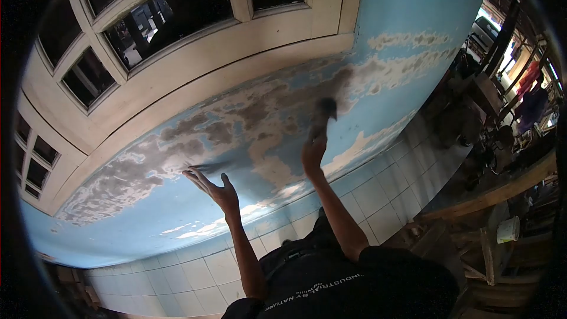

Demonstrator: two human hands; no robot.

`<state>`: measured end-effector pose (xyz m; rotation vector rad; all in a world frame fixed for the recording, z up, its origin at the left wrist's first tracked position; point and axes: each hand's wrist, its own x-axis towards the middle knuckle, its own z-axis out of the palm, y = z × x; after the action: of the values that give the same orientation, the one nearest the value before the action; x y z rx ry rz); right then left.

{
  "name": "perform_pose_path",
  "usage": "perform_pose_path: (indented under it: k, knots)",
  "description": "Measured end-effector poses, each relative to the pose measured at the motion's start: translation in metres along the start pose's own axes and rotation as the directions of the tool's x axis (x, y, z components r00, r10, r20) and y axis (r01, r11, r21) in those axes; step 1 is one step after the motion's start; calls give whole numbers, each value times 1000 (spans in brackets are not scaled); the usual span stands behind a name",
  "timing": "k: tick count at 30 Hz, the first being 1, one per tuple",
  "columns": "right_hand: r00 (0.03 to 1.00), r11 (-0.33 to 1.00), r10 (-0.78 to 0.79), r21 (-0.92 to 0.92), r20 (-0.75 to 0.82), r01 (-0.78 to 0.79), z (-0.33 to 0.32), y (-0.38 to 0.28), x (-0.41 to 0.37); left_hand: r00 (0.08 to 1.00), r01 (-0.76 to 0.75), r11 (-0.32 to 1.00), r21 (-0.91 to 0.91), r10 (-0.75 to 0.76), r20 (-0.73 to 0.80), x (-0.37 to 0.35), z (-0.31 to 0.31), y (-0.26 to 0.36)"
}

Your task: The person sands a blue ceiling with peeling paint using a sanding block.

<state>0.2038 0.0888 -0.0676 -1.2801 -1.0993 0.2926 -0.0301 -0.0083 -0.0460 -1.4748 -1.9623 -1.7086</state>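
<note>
My right hand (pixel 315 146) is closed around a dark-headed hand tool (pixel 327 108), blurred by motion, held up against the wall; its exact kind I cannot tell. Behind the tool is a patch of bare grey and whitish plaster (pixel 257 109) where the light blue paint (pixel 407 0) is gone. With fingers spread, my left hand (pixel 220 192) has its fingertips right at the wall, over the lower edge of the patch, and holds nothing. A shadow falls beside it.
White-framed windows (pixel 271 44) with dark panes run above the patch. Below the paint is a band of white tiles (pixel 387 221). At right stand a wooden beam (pixel 502 192), a small white tub (pixel 508 230) and cluttered dark items (pixel 493 142).
</note>
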Motion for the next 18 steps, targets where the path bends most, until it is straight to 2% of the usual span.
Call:
perform_pose_path:
  k: [3, 7, 9, 15, 18]
  knots:
    - [997, 992, -71, -105, 2, 71, 7, 17, -7, 997, -73, 997, -11, 73, -21, 0, 2, -3]
    - [997, 992, -60, -114, -39, 55, -2, -13, 25, 999, -36, 999, -4, 36, -10, -1, 1, -1]
    - [994, 1000, -28, -13, -102, 27, -1, -24, 28, 1000, 16, 1000, -23, -15, 15, 1, -3, 7]
    - [997, 996, -78, -37, 26, 79, 3, 3, -13, 999, -35, 999, -35, 36, 16, 1, -5, 2]
    - [999, 993, -45, -107, -9, 44, -3, -19, 10, 999, -8, 1000, -26, 9, 39, 1, -7, 1]
